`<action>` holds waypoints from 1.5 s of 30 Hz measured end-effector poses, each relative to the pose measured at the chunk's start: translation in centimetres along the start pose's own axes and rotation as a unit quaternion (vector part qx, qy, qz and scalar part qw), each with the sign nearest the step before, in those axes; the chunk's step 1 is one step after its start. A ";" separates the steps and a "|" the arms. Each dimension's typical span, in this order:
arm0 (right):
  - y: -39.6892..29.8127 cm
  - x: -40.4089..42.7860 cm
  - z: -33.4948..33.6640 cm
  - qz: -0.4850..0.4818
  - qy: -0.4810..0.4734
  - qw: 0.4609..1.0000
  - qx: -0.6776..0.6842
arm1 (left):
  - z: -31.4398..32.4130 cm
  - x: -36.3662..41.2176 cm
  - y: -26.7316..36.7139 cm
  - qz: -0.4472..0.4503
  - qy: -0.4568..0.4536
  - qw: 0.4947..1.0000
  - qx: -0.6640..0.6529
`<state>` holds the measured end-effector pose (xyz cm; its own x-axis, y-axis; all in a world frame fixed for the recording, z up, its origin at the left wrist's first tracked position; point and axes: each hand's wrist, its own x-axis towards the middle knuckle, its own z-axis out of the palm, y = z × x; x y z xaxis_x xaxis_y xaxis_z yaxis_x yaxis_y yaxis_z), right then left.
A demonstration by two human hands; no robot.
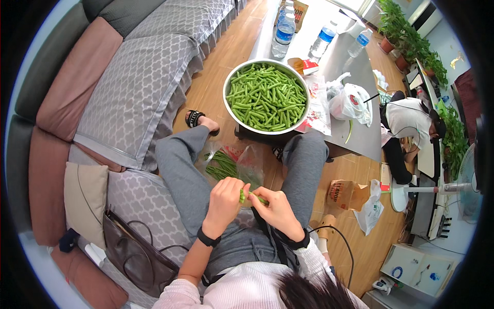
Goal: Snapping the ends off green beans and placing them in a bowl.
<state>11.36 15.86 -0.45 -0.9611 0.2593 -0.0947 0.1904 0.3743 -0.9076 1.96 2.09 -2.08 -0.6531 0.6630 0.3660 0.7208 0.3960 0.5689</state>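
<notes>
Both my hands are close together above my lap. My left hand (225,202) is closed around green bean pieces (242,196), whose ends show beside the thumb. With thumb and fingers, my right hand (276,208) grips a green bean (259,198); its near end almost meets the left thumb. Beyond the hands, a steel bowl (228,101) heaped with cut green beans (266,98) rests at the table's edge. Long whole green beans (221,165) lie in a clear plastic bag (251,164) low between my knees.
The grey table (359,135) also bears water bottles (284,34), a white plastic bag (349,102) and a stray bean (349,132). A paper bag (341,194) stands on the floor at right. Farther right, a person (409,119) bends over near a fan (467,174). A sofa (115,89) fills the left.
</notes>
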 end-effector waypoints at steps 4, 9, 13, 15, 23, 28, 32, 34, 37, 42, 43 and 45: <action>0.2 0.5 1.3 0.023 0.028 0.989 -0.141 | 0.2 0.1 -0.8 0.071 -0.059 0.991 0.102; -0.1 0.4 1.4 0.022 0.050 0.988 -0.147 | -0.5 0.4 -1.2 0.143 -0.081 0.979 0.123; 0.3 0.0 0.9 0.042 0.023 0.997 -0.068 | -1.7 0.5 -1.7 0.244 -0.114 0.952 0.143; 0.7 0.0 0.7 0.070 -0.066 0.995 0.021 | -2.3 0.6 -2.1 0.275 -0.108 0.945 0.143; -0.7 0.6 0.8 0.032 -0.114 0.981 0.152 | -2.7 -0.2 -2.0 0.127 0.000 0.992 -0.015; -2.7 0.2 1.4 -0.104 0.038 0.992 0.059 | -0.8 -1.0 2.0 -0.343 0.080 0.788 -0.505; -2.5 0.2 1.4 -0.213 0.125 0.968 -0.046 | -0.6 -0.5 3.6 -0.353 0.127 0.701 -0.606; -2.2 0.2 1.0 -0.253 0.158 0.949 -0.103 | -1.2 -0.5 3.7 -0.351 0.093 0.709 -0.604; -2.3 0.3 0.2 -0.260 0.151 0.935 -0.190 | -2.2 -0.5 3.4 -0.338 0.037 0.718 -0.607; -2.7 0.1 -0.4 -0.189 0.060 0.980 -0.022 | -3.8 -0.3 2.6 -0.337 -0.025 0.746 -0.574; -2.8 0.0 -0.4 -0.188 0.062 0.980 -0.020 | -4.2 -0.3 2.4 -0.322 -0.058 0.744 -0.583; -3.0 -0.1 -0.2 -0.143 0.030 0.986 0.076 | -4.9 -0.3 1.9 -0.303 -0.091 0.742 -0.591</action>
<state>10.96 14.90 2.35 -0.9566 0.2164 0.1952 -0.1241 0.3036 -0.9447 2.41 -0.51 2.52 -0.6541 0.7082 -0.2659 -0.4712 -0.1065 0.8756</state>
